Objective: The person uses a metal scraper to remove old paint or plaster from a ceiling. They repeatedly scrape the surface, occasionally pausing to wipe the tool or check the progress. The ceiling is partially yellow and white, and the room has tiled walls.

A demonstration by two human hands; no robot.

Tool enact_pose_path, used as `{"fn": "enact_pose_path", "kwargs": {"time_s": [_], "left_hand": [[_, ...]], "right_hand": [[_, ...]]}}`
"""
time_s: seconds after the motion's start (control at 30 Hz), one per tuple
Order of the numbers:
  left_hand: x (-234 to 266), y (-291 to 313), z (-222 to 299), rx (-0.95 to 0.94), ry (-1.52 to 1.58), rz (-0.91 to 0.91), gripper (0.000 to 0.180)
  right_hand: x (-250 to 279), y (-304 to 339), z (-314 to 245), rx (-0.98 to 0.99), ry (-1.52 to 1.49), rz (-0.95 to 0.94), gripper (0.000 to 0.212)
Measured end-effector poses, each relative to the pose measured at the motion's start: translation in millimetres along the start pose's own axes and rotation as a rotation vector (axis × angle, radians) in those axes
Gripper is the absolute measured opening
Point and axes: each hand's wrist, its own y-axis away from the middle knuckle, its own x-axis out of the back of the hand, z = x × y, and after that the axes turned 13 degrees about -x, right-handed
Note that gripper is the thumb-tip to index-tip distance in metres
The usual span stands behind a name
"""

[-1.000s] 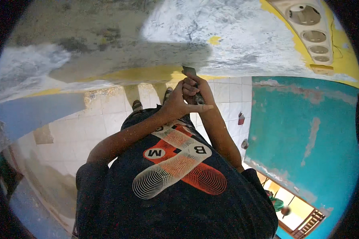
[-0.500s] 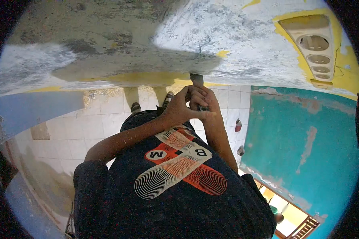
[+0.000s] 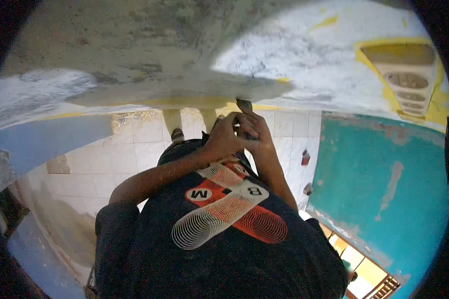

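Note:
A scraper (image 3: 244, 105) with a flat, dark blade points away from me, its tip at or very near the patchy wall (image 3: 159, 74); whether it touches is unclear. Its handle is mostly hidden by my fingers. My right hand (image 3: 262, 133) is closed around the handle. From the other side my left hand (image 3: 225, 135) meets it, fingers curled and pressed against the right hand and the handle. Grey and white worn patches cover the wall, with a yellow strip (image 3: 184, 103) along its lower part.
A socket panel (image 3: 409, 79) with several round outlets is set in the wall at the right. A teal wall (image 3: 374, 169) with peeling patches stands right. White floor tiles (image 3: 119, 154) lie below, with a small red object (image 3: 305, 157) on them. A blue surface (image 3: 45, 144) is at the left.
The view has shifted, so the wall and socket panel sit lower and farther right. Both hands appear slightly lower in the picture, still together on the scraper, their grip little changed.

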Motion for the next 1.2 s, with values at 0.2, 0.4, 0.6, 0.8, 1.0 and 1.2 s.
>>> {"fn": "enact_pose_path", "kwargs": {"time_s": [0.2,0.4,0.6,0.8,1.0,1.2], "left_hand": [[-2,-1,-27,0.077,-0.071,-0.075,0.088],[-2,9,14,-0.128,-0.069,-0.084,0.086],[-6,16,20,-0.145,-0.001,-0.068,0.082],[-10,10,-2,-0.152,-0.042,-0.037,0.079],[-14,12,-2,-0.127,-0.018,0.018,0.075],[-16,14,18,-0.243,0.039,0.037,0.071]], "right_hand": [[29,-8,16,0.265,0.283,-0.048,0.027],[24,6,0,-0.206,-0.138,-0.486,0.029],[6,30,5,-0.201,-0.352,-0.475,0.035],[16,12,1,-0.152,-0.25,-0.421,0.025],[19,9,0,-0.234,-0.404,-0.698,0.024],[19,14,1,-0.273,-0.419,-0.7,0.024]]}}
